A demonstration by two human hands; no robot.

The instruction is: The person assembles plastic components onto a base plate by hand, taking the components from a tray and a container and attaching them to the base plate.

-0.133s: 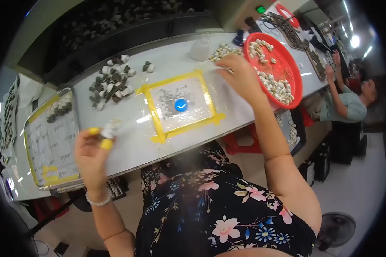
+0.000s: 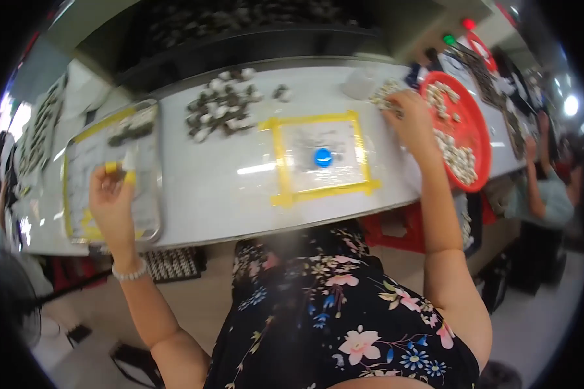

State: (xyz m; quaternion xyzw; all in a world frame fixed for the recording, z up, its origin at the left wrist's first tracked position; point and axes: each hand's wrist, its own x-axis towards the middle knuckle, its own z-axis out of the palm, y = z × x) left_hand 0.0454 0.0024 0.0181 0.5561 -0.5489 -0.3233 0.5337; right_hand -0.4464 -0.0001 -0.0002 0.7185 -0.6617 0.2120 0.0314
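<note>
My left hand [image 2: 113, 194], with yellow finger covers on thumb and finger, pinches a small white piece [image 2: 130, 159] over a metal-rimmed tray [image 2: 157, 207]. The tray is lined with a pale sheet and edged in yellow tape; a row of white and dark pieces [image 2: 133, 127] lies at its far end. My right hand [image 2: 410, 123] has its fingers bent together beside a small heap of pale pieces [image 2: 385, 92]; what they hold, if anything, is hidden. Between my hands, a blue round cap [image 2: 322, 157] sits on a clear sheet framed with yellow tape [image 2: 324, 189].
A red round tray [image 2: 477, 133] of white pieces stands at the right. Loose dark and white pieces [image 2: 220, 107] lie at the back, and a translucent container [image 2: 360, 83] stands near my right hand. Another person [image 2: 545, 194] sits farther right.
The view has swung, shifting the table rightward in the picture. My left hand has moved from the bare table to over the metal-rimmed tray with the white piece. My right hand stays near the small heap.
</note>
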